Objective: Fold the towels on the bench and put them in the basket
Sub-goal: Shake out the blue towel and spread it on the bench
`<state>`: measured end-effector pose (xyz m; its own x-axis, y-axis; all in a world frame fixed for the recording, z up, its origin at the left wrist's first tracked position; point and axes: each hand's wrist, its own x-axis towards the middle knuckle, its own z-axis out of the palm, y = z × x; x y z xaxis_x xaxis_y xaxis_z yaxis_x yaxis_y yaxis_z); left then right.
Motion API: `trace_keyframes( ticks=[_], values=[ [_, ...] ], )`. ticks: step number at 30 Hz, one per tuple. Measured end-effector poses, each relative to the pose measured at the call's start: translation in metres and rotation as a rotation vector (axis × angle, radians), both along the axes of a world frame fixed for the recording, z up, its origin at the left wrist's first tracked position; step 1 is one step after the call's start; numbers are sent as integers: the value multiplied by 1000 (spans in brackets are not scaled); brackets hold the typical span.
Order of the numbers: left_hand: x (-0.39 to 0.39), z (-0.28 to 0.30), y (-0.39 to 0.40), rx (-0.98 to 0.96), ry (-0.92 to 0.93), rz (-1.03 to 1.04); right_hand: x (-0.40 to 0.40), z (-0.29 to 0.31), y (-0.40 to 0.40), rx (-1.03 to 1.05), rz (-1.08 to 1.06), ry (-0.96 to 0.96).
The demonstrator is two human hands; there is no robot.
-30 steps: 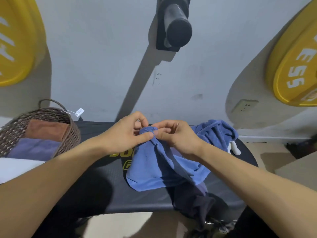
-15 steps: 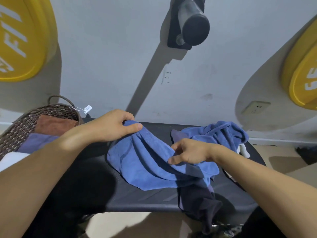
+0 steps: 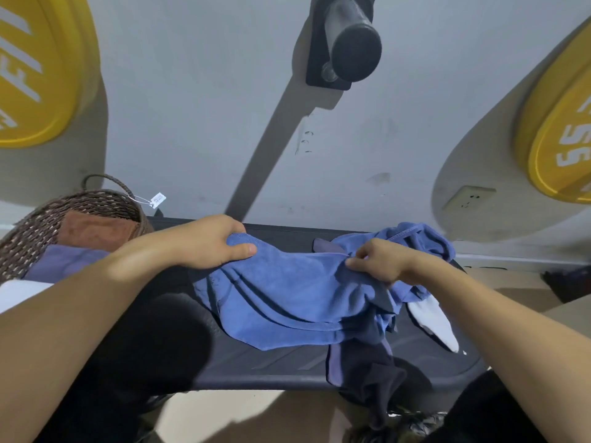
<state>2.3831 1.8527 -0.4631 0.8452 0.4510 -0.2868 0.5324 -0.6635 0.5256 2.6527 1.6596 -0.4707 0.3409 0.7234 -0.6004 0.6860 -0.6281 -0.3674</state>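
A blue towel (image 3: 287,295) hangs stretched between my two hands above the black bench (image 3: 278,362). My left hand (image 3: 211,241) grips its left top corner, thumb on top. My right hand (image 3: 380,262) pinches the top edge at the right. Behind my right hand lies another crumpled blue towel (image 3: 412,239). A dark navy towel (image 3: 367,372) droops over the bench's front edge, and a white towel (image 3: 431,321) pokes out at the right. The wicker basket (image 3: 28,238) at the left holds a folded brown towel (image 3: 96,230) and a folded purple-blue one (image 3: 60,263).
The bench stands against a grey wall. A black peg (image 3: 348,46) juts from the wall above, with yellow weight plates at the left (image 3: 35,71) and right (image 3: 563,148). A white tag (image 3: 157,199) hangs off the basket handle. Tan floor shows below the bench.
My hands, together at one corner a second ago, have moved apart along the towel's top edge. The towel is now spread wide between them, and my right hand has risen to the edge.
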Motion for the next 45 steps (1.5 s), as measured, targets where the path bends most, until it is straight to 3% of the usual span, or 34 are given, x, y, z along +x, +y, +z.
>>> trace_keyframes(
  ticks=[2, 4, 8, 10, 12, 16, 20, 23, 25, 27, 34, 37, 41, 45],
  values=[
    [2, -7, 0, -7, 32, 11, -14, 7, 2, 193, -105, 231],
    [7, -13, -5, -141, 2, 83, -35, 14, 4, 371, -128, 352],
    [20, -17, -28, -835, -111, 206, -79, 21, 9, 546, -136, 528],
    [26, -18, -39, -983, -110, 122, -94, 19, 11, 581, -131, 618],
    [31, -17, -47, -907, -91, 60, -99, 18, 13, 587, -127, 651],
    [36, -18, -49, -666, -109, 134, -85, 19, 14, 500, -93, 649],
    [37, -18, -44, -568, -185, 180, -46, 7, 11, 454, -50, 259],
    [35, -14, -36, -560, -265, 208, -14, -10, 2, 193, 79, 49],
    [34, -10, -30, -554, -320, 249, -1, -24, -8, -24, 163, 26],
    [34, -7, -26, -565, -382, 294, 3, -34, -14, -81, 180, 47],
    [37, 8, -19, -510, -617, 469, 3, -23, -11, 72, 187, 71],
    [38, 16, -14, -460, -674, 523, 6, -2, -10, 183, 90, 80],
    [33, 18, -5, -420, -695, 564, 5, 24, -14, 426, -139, 283],
    [25, 14, 5, -321, -589, 561, -24, 42, -14, 537, -166, 511]
  ],
)
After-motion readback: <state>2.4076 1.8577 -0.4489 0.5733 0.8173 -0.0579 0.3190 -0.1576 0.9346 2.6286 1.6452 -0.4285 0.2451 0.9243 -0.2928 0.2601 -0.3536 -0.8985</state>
